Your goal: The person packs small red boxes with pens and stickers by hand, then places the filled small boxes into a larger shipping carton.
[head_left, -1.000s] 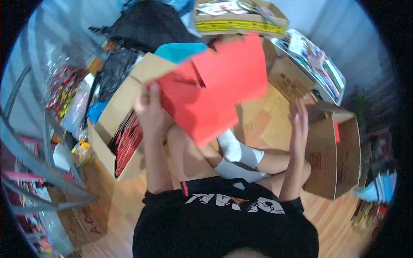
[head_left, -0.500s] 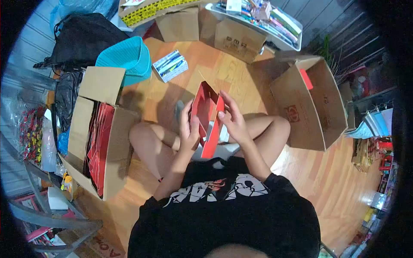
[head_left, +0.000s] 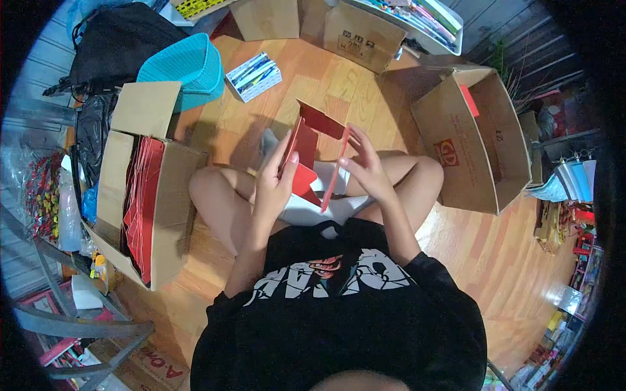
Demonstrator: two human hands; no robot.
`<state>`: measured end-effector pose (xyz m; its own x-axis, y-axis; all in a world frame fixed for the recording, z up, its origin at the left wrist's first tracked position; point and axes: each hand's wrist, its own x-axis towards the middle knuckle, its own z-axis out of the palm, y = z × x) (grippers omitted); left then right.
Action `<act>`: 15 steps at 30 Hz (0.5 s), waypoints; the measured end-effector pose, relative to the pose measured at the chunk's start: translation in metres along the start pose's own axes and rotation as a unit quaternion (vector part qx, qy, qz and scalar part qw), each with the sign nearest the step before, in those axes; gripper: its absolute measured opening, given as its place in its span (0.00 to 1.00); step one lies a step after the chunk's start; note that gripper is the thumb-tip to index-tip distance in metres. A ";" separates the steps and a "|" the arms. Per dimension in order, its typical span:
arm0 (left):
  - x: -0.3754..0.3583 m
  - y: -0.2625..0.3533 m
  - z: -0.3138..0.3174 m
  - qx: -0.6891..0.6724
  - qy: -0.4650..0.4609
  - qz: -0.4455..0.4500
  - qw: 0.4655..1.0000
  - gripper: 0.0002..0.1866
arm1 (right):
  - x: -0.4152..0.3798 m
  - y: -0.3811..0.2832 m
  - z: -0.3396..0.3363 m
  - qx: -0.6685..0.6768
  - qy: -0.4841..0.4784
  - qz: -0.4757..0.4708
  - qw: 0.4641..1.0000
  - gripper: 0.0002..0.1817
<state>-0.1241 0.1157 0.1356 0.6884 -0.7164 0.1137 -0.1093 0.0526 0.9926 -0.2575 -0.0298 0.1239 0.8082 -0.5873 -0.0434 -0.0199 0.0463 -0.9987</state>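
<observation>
Above my crossed legs I hold a red cardboard box (head_left: 304, 140) in both hands. Its panels stand apart, so I look through its hollow middle to my white socks. My left hand (head_left: 274, 177) grips the left panel, thumb on the near side. On the opposite side my right hand (head_left: 366, 171) pinches the narrow right panel between thumb and fingers. A red flap sticks out at the near end, beside my left thumb. To my left, an open brown carton (head_left: 176, 208) holds several flat red cardboard pieces (head_left: 145, 202).
On my right stands another open carton (head_left: 450, 140) with a red piece inside its far end. Ahead are a turquoise basket (head_left: 189, 72), a patterned box of pens (head_left: 254, 76), more cartons (head_left: 362, 39) and a white tray (head_left: 456, 42) of stationery. Metal bars (head_left: 85, 329) curve at lower left.
The red box has opened from a narrow, squeezed shape to a wider one. My hands have moved farther apart. The whole view has shifted slightly, with the surroundings higher in it.
</observation>
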 end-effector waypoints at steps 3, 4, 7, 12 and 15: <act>0.001 0.001 -0.002 0.096 -0.019 0.045 0.994 0.21 | -0.003 0.000 0.009 0.012 -0.023 -0.010 1.000 0.44; 0.000 0.000 0.000 0.086 -0.015 0.033 0.996 0.21 | -0.003 0.000 0.013 0.020 -0.026 -0.026 0.999 0.46; -0.007 0.007 0.005 0.068 -0.028 0.019 0.997 0.23 | -0.003 0.003 0.021 0.010 -0.019 -0.041 0.999 0.43; -0.012 0.031 -0.004 -0.065 -0.083 -0.062 0.992 0.30 | 0.003 -0.003 -0.004 0.154 -0.007 0.110 0.982 0.39; -0.020 0.034 -0.006 -0.098 -0.098 -0.091 0.986 0.33 | -0.002 -0.024 -0.011 0.209 0.024 0.161 0.964 0.38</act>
<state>-0.1367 0.1360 0.1678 0.5296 -0.8463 -0.0574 0.1567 0.0310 0.9872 -0.2652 -0.0384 0.1477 0.7718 -0.5239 -0.3604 -0.0186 0.5479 -0.8363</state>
